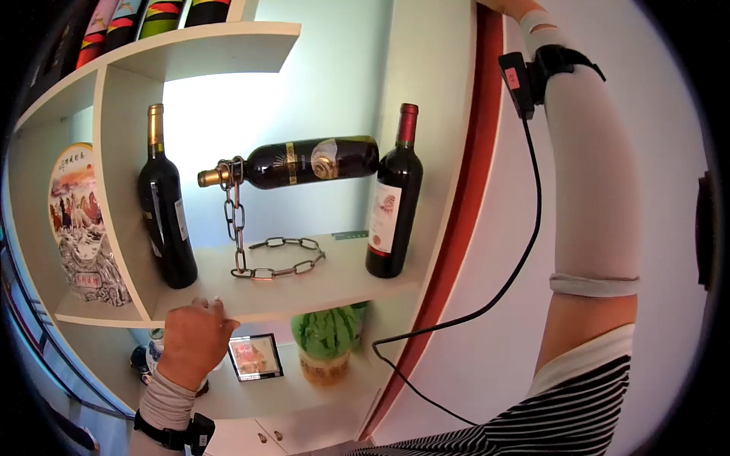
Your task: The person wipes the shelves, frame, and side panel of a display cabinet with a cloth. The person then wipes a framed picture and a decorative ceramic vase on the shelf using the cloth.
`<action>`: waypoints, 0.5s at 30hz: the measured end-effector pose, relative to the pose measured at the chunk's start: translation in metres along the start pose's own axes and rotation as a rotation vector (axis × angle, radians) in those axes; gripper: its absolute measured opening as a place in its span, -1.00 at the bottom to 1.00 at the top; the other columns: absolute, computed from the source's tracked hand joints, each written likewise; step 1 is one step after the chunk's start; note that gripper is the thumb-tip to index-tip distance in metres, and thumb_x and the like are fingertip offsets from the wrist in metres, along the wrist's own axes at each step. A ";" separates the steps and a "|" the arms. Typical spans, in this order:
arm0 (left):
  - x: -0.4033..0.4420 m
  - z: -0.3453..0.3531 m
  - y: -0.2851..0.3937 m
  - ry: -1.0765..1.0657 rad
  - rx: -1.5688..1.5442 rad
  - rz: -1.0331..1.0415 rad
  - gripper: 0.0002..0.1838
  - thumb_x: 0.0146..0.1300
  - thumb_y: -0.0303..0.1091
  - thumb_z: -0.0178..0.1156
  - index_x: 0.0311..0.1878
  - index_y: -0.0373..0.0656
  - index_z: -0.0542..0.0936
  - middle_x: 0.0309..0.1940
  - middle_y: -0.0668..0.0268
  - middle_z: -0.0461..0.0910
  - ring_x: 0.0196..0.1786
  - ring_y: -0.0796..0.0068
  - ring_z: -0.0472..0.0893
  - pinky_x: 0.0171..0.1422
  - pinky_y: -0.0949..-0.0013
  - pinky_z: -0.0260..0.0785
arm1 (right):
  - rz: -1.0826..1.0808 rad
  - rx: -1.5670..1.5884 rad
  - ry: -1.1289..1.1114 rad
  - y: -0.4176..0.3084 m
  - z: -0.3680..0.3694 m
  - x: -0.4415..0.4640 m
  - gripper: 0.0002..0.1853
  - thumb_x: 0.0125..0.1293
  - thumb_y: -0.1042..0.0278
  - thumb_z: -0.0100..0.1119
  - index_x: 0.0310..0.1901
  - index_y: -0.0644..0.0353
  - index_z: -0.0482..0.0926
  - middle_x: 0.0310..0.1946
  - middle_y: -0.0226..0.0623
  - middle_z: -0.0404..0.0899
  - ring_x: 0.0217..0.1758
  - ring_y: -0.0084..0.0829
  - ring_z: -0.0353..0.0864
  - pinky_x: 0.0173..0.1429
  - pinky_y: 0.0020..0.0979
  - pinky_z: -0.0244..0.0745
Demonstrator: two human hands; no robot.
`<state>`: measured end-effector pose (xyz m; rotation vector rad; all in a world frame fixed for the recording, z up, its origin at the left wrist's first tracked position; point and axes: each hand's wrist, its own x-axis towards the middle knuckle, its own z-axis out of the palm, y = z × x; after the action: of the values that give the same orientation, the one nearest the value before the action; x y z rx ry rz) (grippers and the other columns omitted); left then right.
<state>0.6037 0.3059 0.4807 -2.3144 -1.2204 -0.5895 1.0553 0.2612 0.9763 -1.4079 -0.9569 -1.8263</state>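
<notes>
My left hand [196,343] is at the front edge of the middle shelf [304,300], its back toward me and its fingers curled. Whether anything is inside them is hidden. Just above it stands a dark wine bottle [163,216] with a gold neck. To the right, another wine bottle [313,162] lies level, its neck through a chain bottle holder [237,220]. Beside its base stands a red-capped wine bottle [395,213]. Raised to the top edge, my right hand [508,6] is mostly cut off by the frame, its fingers out of sight.
A framed picture [255,357] and a watermelon-patterned container [327,342] stand on the lower shelf. A decorated ornament [80,220] fills the left compartment. Colourful cylinders [162,19] stand on the upper shelf. A black cable [536,205] hangs from my right wrist device.
</notes>
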 end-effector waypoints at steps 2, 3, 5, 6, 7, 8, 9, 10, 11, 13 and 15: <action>-0.001 0.001 0.001 0.029 0.013 -0.027 -0.64 0.19 -0.06 0.29 -0.22 -0.20 0.62 -0.45 0.18 0.55 -0.44 0.16 0.61 -0.37 0.15 0.40 | -0.306 0.203 -0.094 0.005 -0.015 0.005 -0.77 0.10 0.21 0.27 -0.30 0.19 0.62 -0.38 -0.03 0.63 -0.16 0.02 0.67 -0.04 -0.12 0.58; -0.002 0.002 0.000 0.027 0.011 -0.024 -0.64 0.19 -0.06 0.29 -0.22 -0.20 0.62 -0.45 0.18 0.55 -0.44 0.16 0.61 -0.37 0.15 0.40 | -0.307 0.200 -0.098 0.003 -0.018 0.001 -0.77 0.10 0.21 0.27 -0.30 0.19 0.62 -0.38 -0.03 0.63 -0.16 0.02 0.67 -0.04 -0.12 0.58; -0.005 0.004 -0.001 0.099 0.012 -0.002 -0.66 0.18 -0.09 0.31 -0.23 -0.21 0.62 -0.45 0.17 0.55 -0.45 0.14 0.61 -0.38 0.15 0.39 | -0.255 0.296 -0.220 -0.006 -0.033 -0.013 -0.77 0.07 0.17 0.30 -0.43 0.17 0.61 -0.60 -0.14 0.60 -0.43 -0.14 0.67 -0.25 -0.20 0.60; -0.005 0.005 0.000 0.097 0.009 0.002 -0.66 0.18 -0.09 0.31 -0.23 -0.21 0.62 -0.45 0.17 0.55 -0.45 0.14 0.61 -0.38 0.15 0.39 | -0.255 0.292 -0.224 -0.011 -0.045 -0.023 -0.77 0.07 0.17 0.30 -0.43 0.17 0.61 -0.60 -0.14 0.60 -0.43 -0.14 0.67 -0.25 -0.20 0.60; -0.004 0.004 0.000 0.105 -0.009 0.000 -0.67 0.17 -0.11 0.32 -0.23 -0.22 0.62 -0.45 0.17 0.55 -0.45 0.14 0.61 -0.38 0.15 0.39 | -0.048 0.272 -0.366 -0.030 -0.074 -0.040 -0.77 0.07 0.19 0.29 -0.42 0.21 0.61 -0.59 -0.11 0.61 -0.52 -0.19 0.63 -0.37 -0.23 0.56; -0.004 0.003 0.000 0.111 -0.027 0.000 -0.69 0.17 -0.14 0.33 -0.24 -0.22 0.63 -0.45 0.17 0.54 -0.45 0.14 0.61 -0.38 0.15 0.39 | 0.163 0.248 -0.505 -0.040 -0.090 -0.051 -0.77 0.06 0.22 0.28 -0.41 0.24 0.61 -0.58 -0.09 0.62 -0.61 -0.23 0.60 -0.49 -0.27 0.53; -0.003 0.002 0.000 0.107 -0.026 0.010 -0.69 0.17 -0.14 0.33 -0.24 -0.22 0.63 -0.45 0.17 0.54 -0.45 0.14 0.61 -0.38 0.15 0.39 | 0.172 0.243 -0.511 -0.034 -0.084 -0.056 -0.77 0.06 0.22 0.28 -0.41 0.24 0.61 -0.58 -0.09 0.62 -0.61 -0.23 0.60 -0.49 -0.27 0.53; -0.003 0.002 -0.001 0.102 -0.046 0.011 -0.70 0.16 -0.15 0.34 -0.25 -0.22 0.62 -0.45 0.17 0.55 -0.45 0.13 0.61 -0.39 0.15 0.39 | 0.163 0.253 -0.472 -0.025 -0.070 -0.060 -0.78 0.05 0.25 0.27 -0.41 0.27 0.61 -0.60 -0.07 0.61 -0.66 -0.25 0.57 -0.55 -0.27 0.48; -0.004 0.002 -0.001 0.097 -0.067 0.011 -0.71 0.16 -0.17 0.34 -0.26 -0.21 0.62 -0.45 0.17 0.55 -0.45 0.13 0.61 -0.39 0.15 0.39 | 0.153 0.262 -0.433 -0.022 -0.066 -0.067 -0.79 0.03 0.29 0.26 -0.41 0.29 0.62 -0.63 -0.06 0.60 -0.70 -0.26 0.55 -0.62 -0.27 0.44; -0.006 0.004 -0.002 0.117 -0.071 0.025 -0.73 0.16 -0.17 0.34 -0.28 -0.21 0.61 -0.45 0.16 0.55 -0.44 0.14 0.61 -0.39 0.15 0.40 | 0.184 0.279 -0.474 -0.020 -0.067 -0.085 -0.80 0.02 0.32 0.25 -0.42 0.30 0.62 -0.64 -0.05 0.60 -0.70 -0.25 0.56 -0.63 -0.27 0.44; -0.005 0.004 -0.003 0.136 -0.073 0.041 -0.74 0.17 -0.18 0.33 -0.30 -0.20 0.61 -0.44 0.16 0.56 -0.44 0.14 0.62 -0.38 0.16 0.41 | 0.318 0.350 -0.635 -0.033 -0.091 -0.108 -0.81 0.08 0.42 0.19 -0.29 0.34 0.60 -0.47 0.10 0.61 -0.52 -0.07 0.64 -0.44 -0.18 0.56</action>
<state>0.5993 0.3068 0.4752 -2.3114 -1.1030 -0.7757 1.0056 0.2072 0.8512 -1.8156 -1.1980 -0.9292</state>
